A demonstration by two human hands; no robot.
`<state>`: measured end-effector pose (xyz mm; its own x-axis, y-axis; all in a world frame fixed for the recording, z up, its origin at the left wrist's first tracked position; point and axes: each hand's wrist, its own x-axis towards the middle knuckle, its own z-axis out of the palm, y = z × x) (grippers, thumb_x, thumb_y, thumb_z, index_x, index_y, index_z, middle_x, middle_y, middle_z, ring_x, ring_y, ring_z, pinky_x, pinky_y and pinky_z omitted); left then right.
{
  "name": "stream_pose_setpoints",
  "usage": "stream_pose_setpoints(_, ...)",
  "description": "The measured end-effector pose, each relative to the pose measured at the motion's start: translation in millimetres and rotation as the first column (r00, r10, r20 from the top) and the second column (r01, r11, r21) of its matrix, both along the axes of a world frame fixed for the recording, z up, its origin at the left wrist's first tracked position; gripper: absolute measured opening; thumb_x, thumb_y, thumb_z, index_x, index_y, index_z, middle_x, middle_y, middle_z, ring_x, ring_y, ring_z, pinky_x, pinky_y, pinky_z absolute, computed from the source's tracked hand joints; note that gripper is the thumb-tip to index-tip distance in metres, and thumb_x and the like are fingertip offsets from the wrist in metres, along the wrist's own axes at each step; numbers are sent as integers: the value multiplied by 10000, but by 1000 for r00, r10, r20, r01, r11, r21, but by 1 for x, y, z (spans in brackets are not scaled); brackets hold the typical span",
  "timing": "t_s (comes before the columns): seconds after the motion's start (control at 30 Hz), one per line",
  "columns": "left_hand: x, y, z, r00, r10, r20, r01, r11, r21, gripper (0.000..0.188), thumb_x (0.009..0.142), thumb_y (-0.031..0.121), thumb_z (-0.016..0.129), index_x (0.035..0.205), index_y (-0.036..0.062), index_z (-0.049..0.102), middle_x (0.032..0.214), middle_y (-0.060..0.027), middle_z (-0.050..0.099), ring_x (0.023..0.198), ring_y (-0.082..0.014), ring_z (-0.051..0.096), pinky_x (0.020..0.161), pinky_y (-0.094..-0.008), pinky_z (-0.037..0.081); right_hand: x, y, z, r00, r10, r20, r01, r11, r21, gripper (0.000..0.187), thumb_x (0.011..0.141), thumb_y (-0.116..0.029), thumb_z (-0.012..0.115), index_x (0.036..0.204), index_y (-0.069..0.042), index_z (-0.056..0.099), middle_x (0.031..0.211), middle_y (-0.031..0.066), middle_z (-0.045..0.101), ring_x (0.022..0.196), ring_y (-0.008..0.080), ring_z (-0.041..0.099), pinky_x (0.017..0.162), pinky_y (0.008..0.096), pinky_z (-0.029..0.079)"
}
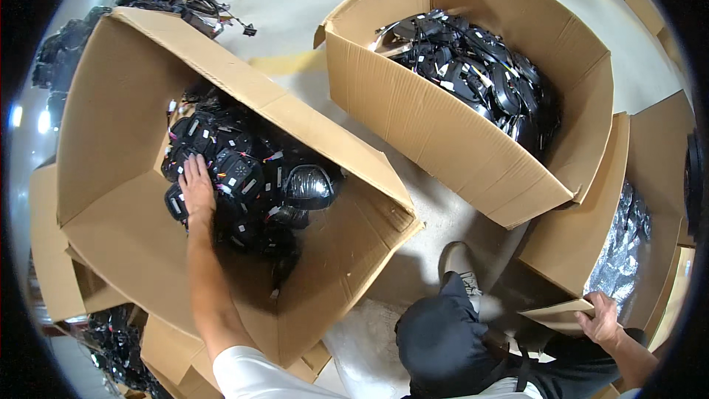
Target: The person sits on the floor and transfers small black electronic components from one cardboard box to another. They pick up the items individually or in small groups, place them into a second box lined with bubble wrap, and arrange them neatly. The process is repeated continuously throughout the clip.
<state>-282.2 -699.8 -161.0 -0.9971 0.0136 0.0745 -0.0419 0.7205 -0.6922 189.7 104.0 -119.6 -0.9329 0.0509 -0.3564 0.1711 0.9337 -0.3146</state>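
Note:
My left hand [196, 186] reaches down into a large open cardboard box [125, 170]. Its fingers are stretched out and rest on a heap of black plastic parts [240, 174]. Short coloured wires, small connectors and white labels show on these parts, and one has a shiny clear-wrapped face. Over at the lower right, my right hand [605, 319] has its fingers closed round the edge of a cardboard flap [557, 315]. That flap belongs to a box holding crinkled silvery plastic wrap [619, 247]. What lies deeper under the black parts is hidden.
A second big cardboard box [436, 129], full of glossy black parts with cables [473, 66], stands at the upper right. Bundled black wiring [177, 0] lies beyond the left box. More black parts [118, 347] show at the lower left. A shoe [459, 264] stands on the grey floor.

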Motion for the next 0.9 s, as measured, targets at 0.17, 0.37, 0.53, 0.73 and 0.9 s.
stream_pose_setpoints(0.17, -31, -11, -31, 986, 102, 131, -112, 991, 72, 572, 979, 89, 461, 1536, 66, 333, 1401, -115, 526, 1306, -353, 488, 1059, -480, 443, 3, 4, -8, 999, 27, -45, -27, 1000, 1, 392, 675, -182, 807, 980, -14, 627, 884, 197, 653, 795, 416, 643, 720, 495, 514)
stream_pose_setpoints(0.37, -16, -7, -45, 996, 61, 65, -71, 983, 168, 220, 969, 114, 478, 984, 12, 672, 918, -194, 719, 1044, -380, 626, 889, -460, 521, 1, -3, -3, 997, -9, -73, 11, 1000, 17, 406, 640, -154, 834, 956, -4, 627, 848, 195, 657, 767, 408, 654, 691, 479, 527)
stream_pose_setpoints(0.53, 22, -16, -10, 992, -98, 76, 51, 878, 477, 148, 859, 96, 596, 925, -6, 681, 895, -262, 696, 915, -474, 653, 806, -545, 525, 1, -2, -3, 994, -10, -113, 17, 998, 59, 425, 655, -204, 860, 954, -16, 623, 822, 184, 658, 743, 394, 663, 666, 486, 520)
stream_pose_setpoints(0.73, 93, 58, 46, 931, -59, 360, -334, 257, 907, 193, 962, 133, 647, 808, 19, 657, 679, -26, 596, 517, -107, 546, 482, -309, 414, 12, -2, -4, 983, 28, -180, 0, 988, 154, 448, 717, -308, 839, 996, -40, 613, 801, 152, 656, 722, 355, 662, 660, 474, 516)
stream_pose_setpoints(0.9, 154, 131, 149, 936, -69, 346, -351, -282, 893, 195, 1038, 177, 588, 1038, -11, 640, 630, 62, 455, 481, -33, 367, 433, -203, 282, 6, -3, 17, 996, 50, -79, -47, 998, 40, 422, 793, -310, 801, 1042, -31, 606, 890, 163, 666, 822, 367, 673, 699, 470, 541)
